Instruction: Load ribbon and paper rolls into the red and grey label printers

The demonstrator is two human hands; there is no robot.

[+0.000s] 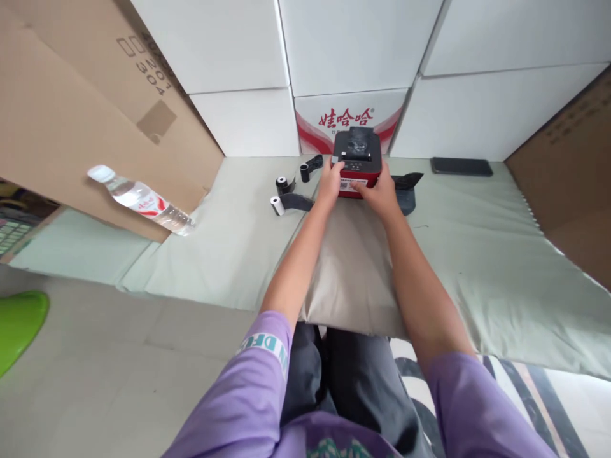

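Both hands grip a small black-and-red receipt printer by its sides, near the back of the cloth-covered table. My left hand wraps its left side, thumb resting near the top front edge. On the right, my right hand holds the other side, its thumb on the front by a white label. A dark strip of paper sticks up out of the printer's top slot. To the left lie a white-ended paper roll with a dark tail, another roll and a small black roll.
Dark pouch-like material lies right of the printer. A black phone rests at the back right. On the left, a water bottle leans against a cardboard box. White boxes stand stacked behind; another cardboard box is at right.
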